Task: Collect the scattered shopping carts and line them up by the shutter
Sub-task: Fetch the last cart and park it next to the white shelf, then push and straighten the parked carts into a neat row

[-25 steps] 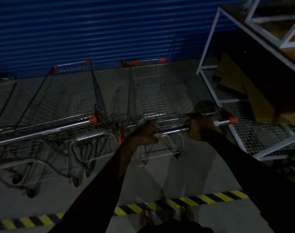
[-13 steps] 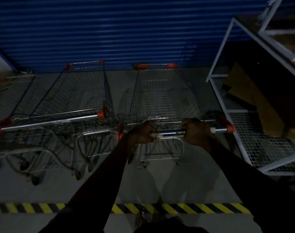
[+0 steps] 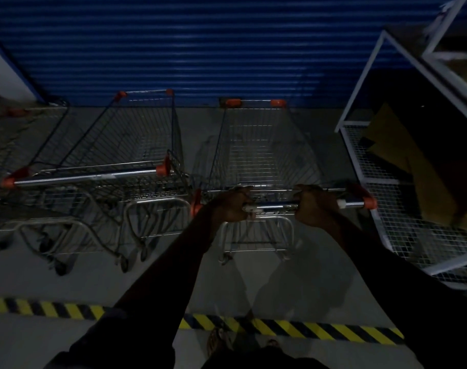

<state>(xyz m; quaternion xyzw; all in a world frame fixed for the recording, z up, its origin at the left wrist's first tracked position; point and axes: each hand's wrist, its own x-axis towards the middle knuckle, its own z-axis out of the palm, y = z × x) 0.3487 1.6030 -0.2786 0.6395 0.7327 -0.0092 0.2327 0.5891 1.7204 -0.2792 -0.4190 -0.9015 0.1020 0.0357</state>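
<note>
at the far left i'm seeing part of a wire cart (image 3: pixel 19 134), cut off by the frame edge and dim. just right of it a second cart (image 3: pixel 126 145) is standing nose toward the blue shutter (image 3: pixel 200 49), its handle bar (image 3: pixel 86 176) lying unheld. right of that, my left hand (image 3: pixel 233 206) is curling fully around the handle (image 3: pixel 275 207) of the third cart (image 3: pixel 256 155), which is pointing at the shutter. my right hand (image 3: pixel 313 206) is wrapping closed on the same bar, nearer its orange end cap (image 3: pixel 369 202). at the far right a white mesh rack (image 3: pixel 387 193) is standing beside this cart. a yellow-black floor stripe (image 3: pixel 293 327) is running near my feet.
</note>
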